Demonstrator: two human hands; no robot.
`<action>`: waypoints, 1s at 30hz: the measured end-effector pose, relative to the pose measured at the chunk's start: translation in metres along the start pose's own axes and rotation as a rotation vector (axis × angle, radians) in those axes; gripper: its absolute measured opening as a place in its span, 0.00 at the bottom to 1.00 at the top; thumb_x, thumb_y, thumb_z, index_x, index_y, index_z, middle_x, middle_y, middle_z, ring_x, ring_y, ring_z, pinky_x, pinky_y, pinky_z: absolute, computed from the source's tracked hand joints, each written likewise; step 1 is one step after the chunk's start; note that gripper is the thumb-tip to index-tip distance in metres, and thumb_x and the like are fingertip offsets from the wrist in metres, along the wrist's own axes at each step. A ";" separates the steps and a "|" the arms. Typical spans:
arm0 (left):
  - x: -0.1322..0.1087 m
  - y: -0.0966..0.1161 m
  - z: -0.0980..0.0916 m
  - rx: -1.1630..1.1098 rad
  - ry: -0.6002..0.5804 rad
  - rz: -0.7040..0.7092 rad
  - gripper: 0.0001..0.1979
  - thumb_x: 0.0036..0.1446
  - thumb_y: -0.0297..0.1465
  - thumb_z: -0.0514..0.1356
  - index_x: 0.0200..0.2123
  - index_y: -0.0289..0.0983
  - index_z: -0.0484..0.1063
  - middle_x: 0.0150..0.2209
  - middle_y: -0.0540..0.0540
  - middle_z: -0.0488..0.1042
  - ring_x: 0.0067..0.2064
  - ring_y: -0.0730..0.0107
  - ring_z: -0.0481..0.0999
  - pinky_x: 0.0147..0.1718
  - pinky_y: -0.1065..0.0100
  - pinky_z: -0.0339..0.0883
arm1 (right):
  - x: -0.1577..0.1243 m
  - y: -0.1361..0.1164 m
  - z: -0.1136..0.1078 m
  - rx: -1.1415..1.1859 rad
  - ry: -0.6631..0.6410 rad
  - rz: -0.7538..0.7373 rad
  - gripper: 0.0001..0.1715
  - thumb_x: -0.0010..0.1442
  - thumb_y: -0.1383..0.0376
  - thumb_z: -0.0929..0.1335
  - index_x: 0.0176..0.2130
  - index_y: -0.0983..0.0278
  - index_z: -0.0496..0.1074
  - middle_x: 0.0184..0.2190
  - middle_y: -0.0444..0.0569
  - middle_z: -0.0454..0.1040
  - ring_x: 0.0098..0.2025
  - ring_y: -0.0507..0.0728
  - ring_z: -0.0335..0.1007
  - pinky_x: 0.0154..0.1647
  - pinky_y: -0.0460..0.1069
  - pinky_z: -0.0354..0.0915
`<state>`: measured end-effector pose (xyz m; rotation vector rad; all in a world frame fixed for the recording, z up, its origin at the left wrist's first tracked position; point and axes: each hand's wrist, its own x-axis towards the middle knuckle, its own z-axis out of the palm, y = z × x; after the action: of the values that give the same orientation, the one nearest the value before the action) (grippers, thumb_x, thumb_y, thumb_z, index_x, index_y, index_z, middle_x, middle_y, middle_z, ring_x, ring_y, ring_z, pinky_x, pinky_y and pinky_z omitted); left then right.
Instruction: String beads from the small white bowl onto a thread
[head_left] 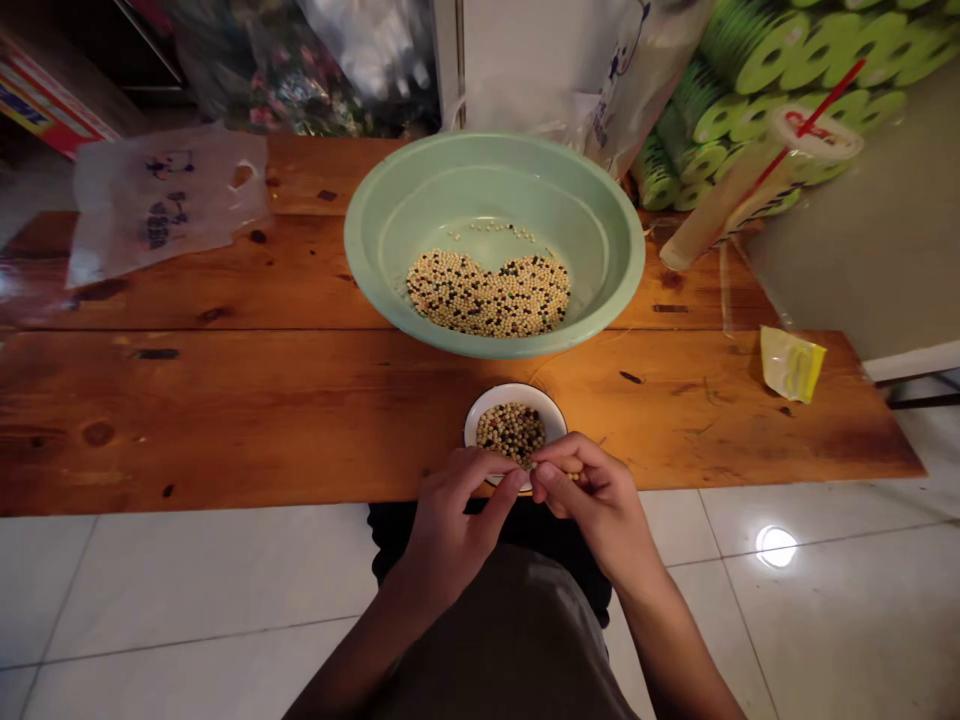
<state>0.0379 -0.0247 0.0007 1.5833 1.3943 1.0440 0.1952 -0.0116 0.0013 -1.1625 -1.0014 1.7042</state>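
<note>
Small round beads (511, 430), mostly cream with black and a few coloured ones, fill a white dark-rimmed bowl (471, 425) near the bench's front edge. Over the bowl's near side, my left hand (459, 505) pinches thumb and forefinger together. Its tips almost meet those of my right hand (592, 490), which is also closed. A few pale beads (574, 475) show among the curled fingers of the right hand. Whatever lies between the fingertips is too small to make out. Behind the bowl stands a green basin (495, 345) holding many more beads (487, 295).
The wooden bench (300, 400) has its front edge right before my lap. A plastic bag (169, 200) lies at left. A drink cup (757, 190) with a red straw leans at right, near a small yellow packet (793, 365). Green rolls (750, 60) are stacked behind.
</note>
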 end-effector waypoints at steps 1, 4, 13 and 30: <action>0.001 -0.002 0.001 0.011 0.011 0.019 0.04 0.61 0.28 0.58 0.33 0.39 0.72 0.32 0.51 0.77 0.36 0.71 0.76 0.39 0.69 0.67 | 0.000 0.000 0.000 -0.033 0.014 -0.018 0.05 0.61 0.63 0.69 0.36 0.62 0.72 0.22 0.39 0.69 0.20 0.45 0.54 0.20 0.43 0.49; 0.004 -0.006 0.005 0.042 0.042 0.082 0.03 0.60 0.27 0.59 0.33 0.39 0.72 0.33 0.50 0.76 0.37 0.70 0.75 0.40 0.68 0.67 | 0.001 -0.001 -0.002 -0.115 0.038 -0.057 0.05 0.62 0.62 0.68 0.36 0.62 0.73 0.21 0.39 0.68 0.20 0.46 0.55 0.21 0.43 0.51; 0.009 -0.019 0.005 0.087 0.142 0.153 0.07 0.62 0.26 0.56 0.42 0.38 0.72 0.42 0.45 0.75 0.48 0.67 0.73 0.50 0.64 0.67 | 0.005 0.000 -0.004 -0.663 0.214 -0.306 0.06 0.65 0.66 0.64 0.38 0.61 0.71 0.29 0.44 0.73 0.30 0.52 0.68 0.32 0.46 0.62; 0.009 -0.030 0.010 0.161 0.217 0.150 0.07 0.61 0.27 0.58 0.42 0.39 0.72 0.43 0.46 0.76 0.48 0.66 0.73 0.51 0.62 0.68 | 0.007 -0.003 -0.005 -0.851 0.120 -0.368 0.06 0.67 0.68 0.62 0.40 0.61 0.67 0.35 0.47 0.75 0.35 0.54 0.72 0.37 0.47 0.63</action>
<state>0.0365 -0.0129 -0.0302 1.7554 1.5556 1.2500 0.1992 -0.0032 0.0010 -1.4449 -1.8159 0.8976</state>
